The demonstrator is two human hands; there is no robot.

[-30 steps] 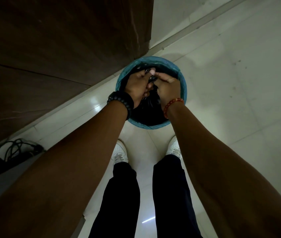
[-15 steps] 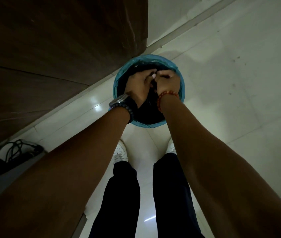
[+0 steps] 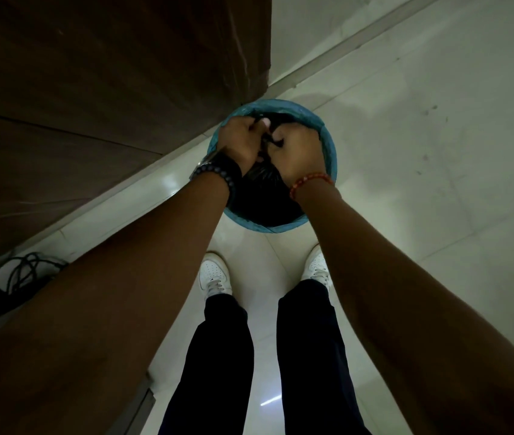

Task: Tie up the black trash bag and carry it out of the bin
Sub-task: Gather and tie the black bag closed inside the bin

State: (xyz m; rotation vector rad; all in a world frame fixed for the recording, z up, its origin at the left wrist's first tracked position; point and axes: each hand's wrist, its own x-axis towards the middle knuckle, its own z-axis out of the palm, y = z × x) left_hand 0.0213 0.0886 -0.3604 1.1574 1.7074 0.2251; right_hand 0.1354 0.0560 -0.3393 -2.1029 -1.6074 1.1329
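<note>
Looking straight down here: the bin (image 3: 331,152), a round one with a blue liner folded over its rim, sat on the pale tiled floor (image 3: 422,152) just above the middle of the frame, tucked right against the corner of a dark wooden cabinet (image 3: 108,89) that filled the upper left. The black trash bag (image 3: 263,196) was inside the bin, its top gathered into a bunch between the two hands. The left hand (image 3: 238,141) and the right hand (image 3: 299,152) were pressed close together over the bin's upper half, both sets of fingers clenched around the bunched black plastic. The light was pretty dim, so I couldn't tell whether a knot was formed. The left wrist had a dark beaded bracelet (image 3: 218,172) with something shiny beside it, and the right wrist had a red beaded bracelet (image 3: 310,180). Below the bin, in the lower middle, you could see white sneakers (image 3: 213,274) and dark trousers (image 3: 218,356), feet planted just short of the bin. Some black cables (image 3: 20,271) lay coiled on the floor at the left edge.
</note>
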